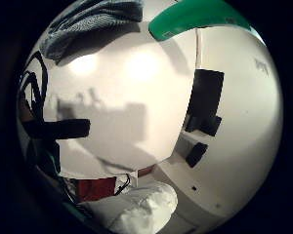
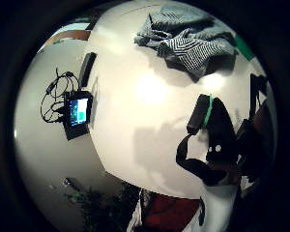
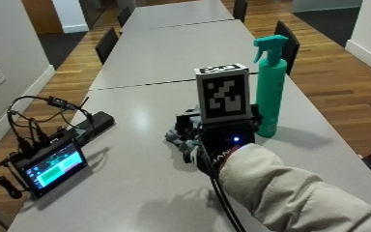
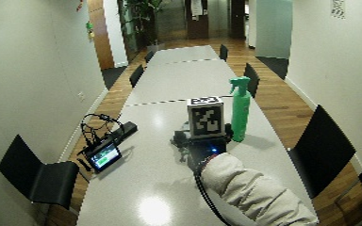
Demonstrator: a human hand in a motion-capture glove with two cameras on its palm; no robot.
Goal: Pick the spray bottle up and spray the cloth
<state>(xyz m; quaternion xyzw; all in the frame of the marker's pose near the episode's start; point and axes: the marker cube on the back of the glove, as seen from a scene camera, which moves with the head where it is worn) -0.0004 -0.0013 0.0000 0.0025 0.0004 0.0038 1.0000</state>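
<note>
On the table's (image 3: 140,193) left edge lies a small screen (image 3: 51,166) with its cables, well apart from the work. Just ahead of the gloved right hand (image 3: 221,142) a grey striped cloth (image 3: 179,137) lies crumpled on the tabletop. To the hand's right the green spray bottle (image 3: 270,87) stands upright, long axis vertical, trigger head on top, close beside the glove but not in its grasp. Whether the fingers are curled or relaxed I cannot tell. No containers show. The reach, I judge, goes right
</note>
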